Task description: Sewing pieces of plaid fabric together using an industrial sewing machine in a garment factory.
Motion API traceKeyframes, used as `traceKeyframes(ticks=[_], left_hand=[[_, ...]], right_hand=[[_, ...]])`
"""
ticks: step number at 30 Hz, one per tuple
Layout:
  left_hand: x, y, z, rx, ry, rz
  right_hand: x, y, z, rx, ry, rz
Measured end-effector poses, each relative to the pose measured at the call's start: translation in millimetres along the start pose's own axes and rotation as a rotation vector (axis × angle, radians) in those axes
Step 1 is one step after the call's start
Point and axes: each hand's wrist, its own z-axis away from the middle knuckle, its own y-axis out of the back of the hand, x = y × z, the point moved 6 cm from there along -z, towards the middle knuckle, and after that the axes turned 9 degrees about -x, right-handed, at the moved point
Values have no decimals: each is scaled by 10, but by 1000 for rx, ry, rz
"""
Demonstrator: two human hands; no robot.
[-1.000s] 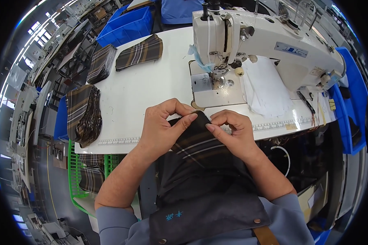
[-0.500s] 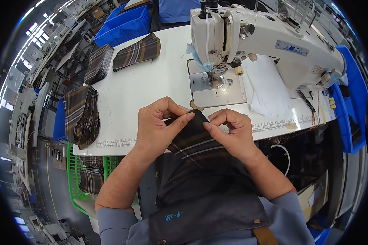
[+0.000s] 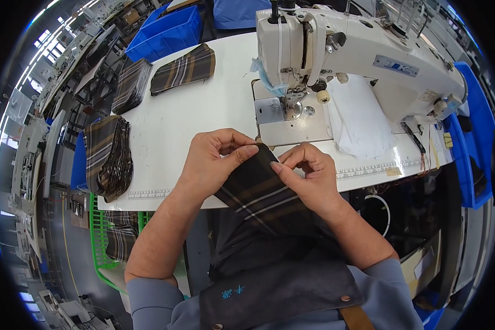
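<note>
A dark plaid fabric piece (image 3: 258, 190), black and brown with pale stripes, hangs between my hands over the table's front edge. My left hand (image 3: 220, 159) pinches its upper left edge between thumb and fingers. At the upper right edge, my right hand (image 3: 308, 173) pinches the same cloth. The lower part drapes down against my dark apron (image 3: 280, 280). Just beyond my hands stands a white sewing machine (image 3: 346, 49); the cloth lies short of its needle plate (image 3: 270, 109).
Plaid fabric stacks (image 3: 109, 157) lie along the left of the white table (image 3: 187, 118), with another plaid pile (image 3: 184, 69) farther back. White cloth (image 3: 360, 124) and black thread snips (image 3: 412, 136) lie right. Blue bins (image 3: 165, 36) and a green basket (image 3: 100, 242) stand around.
Both hands still pinch the cloth. The left hand has shifted slightly up, and more of the plaid cloth shows stretched out below the hands.
</note>
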Motion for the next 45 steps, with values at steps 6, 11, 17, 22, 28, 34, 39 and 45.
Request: traceKeyframes(ticks=[6,11,17,22,28,34,39,45], left_hand=[[-52,19,-222,-12,12,-93],[-94,40,-406,-40,-2,-138],[-278,22,-736,-91,94,-247],[-365,-47,-1074,59,115,-704],[-370,-106,-1284,103,95,-765],[-546,-16,-1555,62,88,-703],[-573,-30,-1623,71,-113,-692],[-582,-4,-1646,44,-208,-669]], right_hand=[[-79,32,-104,-110,-110,223],[-171,154,-174,-364,-151,162],[-106,240,-333,-492,72,568],[46,274,-466,-427,429,1044],[104,359,-565,-337,324,1216],[190,462,-642,-365,311,1298],[197,493,-627,-304,327,1251],[213,467,-628,-315,235,1258]])
